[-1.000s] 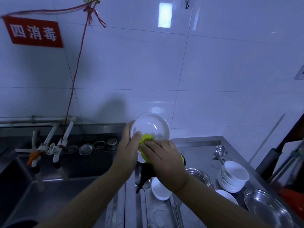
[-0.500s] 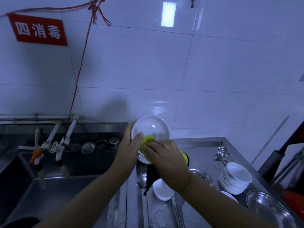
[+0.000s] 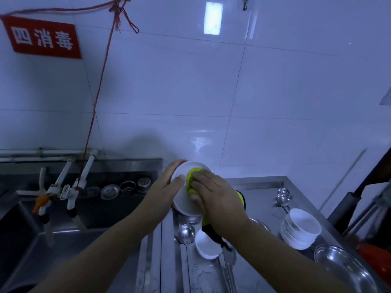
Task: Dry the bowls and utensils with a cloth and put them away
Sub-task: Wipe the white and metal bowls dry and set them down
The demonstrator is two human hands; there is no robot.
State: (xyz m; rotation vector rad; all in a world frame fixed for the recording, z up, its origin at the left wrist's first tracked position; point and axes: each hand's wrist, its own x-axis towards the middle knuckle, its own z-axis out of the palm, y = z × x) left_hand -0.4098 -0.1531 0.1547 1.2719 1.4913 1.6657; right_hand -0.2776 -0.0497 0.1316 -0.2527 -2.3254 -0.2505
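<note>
My left hand grips the rim of the white bowl, thumb curled over its edge, holding it tilted above the counter. My right hand presses the yellow-green cloth into the bowl; a second ago it worked lower, so wiping has advanced across the inside. My right hand hides the bowl's far side, and its dryness cannot be judged.

Your view is dim and blue-tinted. A bright window glare sits on the tiled wall at twelve o'clock; edges bow and soften.
</note>
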